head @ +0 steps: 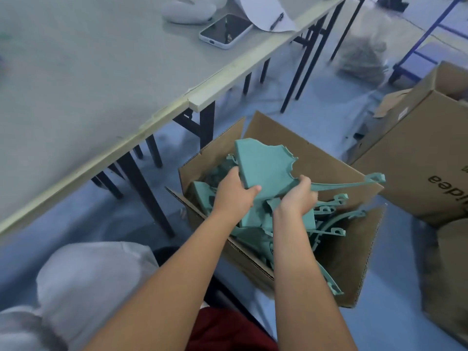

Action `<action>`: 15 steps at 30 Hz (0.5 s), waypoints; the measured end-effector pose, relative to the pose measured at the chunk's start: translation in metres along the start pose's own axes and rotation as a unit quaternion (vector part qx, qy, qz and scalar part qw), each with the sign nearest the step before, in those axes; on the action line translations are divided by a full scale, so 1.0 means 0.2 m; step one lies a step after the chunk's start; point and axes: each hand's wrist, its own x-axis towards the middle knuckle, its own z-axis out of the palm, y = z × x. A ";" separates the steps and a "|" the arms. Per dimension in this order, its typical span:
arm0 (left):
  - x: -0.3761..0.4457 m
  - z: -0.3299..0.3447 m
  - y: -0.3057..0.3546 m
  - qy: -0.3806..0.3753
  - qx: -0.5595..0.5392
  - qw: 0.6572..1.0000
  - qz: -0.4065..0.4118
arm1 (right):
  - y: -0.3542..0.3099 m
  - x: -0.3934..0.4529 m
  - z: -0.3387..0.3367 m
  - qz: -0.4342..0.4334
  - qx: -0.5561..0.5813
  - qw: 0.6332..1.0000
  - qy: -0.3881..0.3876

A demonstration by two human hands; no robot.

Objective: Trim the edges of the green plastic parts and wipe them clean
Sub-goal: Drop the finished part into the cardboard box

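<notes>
Both hands are gripping one green plastic part [266,171] above the open cardboard box [342,252]: the left hand [234,192] is curling around its near-left corner, the right hand [300,196] around the base of its thin arm, which is pointing right. The table [101,79] is lying farther left.

Two bare forearms in view, no sleeves reaching the wrists or elbows. Left hand [234,192] and right hand [298,197] bare: no gloves, rings, watch or bands showing. Nails short where visible on the left thumb. Below the forearms, a patch of dark red cloth [228,330] at the lap, folded and creased; garment type can't be told.
</notes>
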 end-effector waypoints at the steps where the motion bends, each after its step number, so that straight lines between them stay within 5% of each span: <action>1: 0.01 -0.01 -0.01 -0.023 0.003 1.000 -0.012 | 0.02 0.02 0.00 -0.005 -0.014 1.000 0.010; 6: 0.03 -0.07 -0.09 -0.119 0.092 0.984 -0.093 | 0.08 0.11 -0.04 0.041 -0.110 0.988 0.101; 11: 0.03 -0.11 -0.07 -0.152 0.100 0.980 -0.086 | 0.10 0.05 -0.01 -0.025 -0.146 0.970 0.192; 15: 0.02 -0.14 0.07 -0.146 0.050 0.986 -0.060 | 0.07 -0.10 0.10 -0.121 -0.148 0.973 0.131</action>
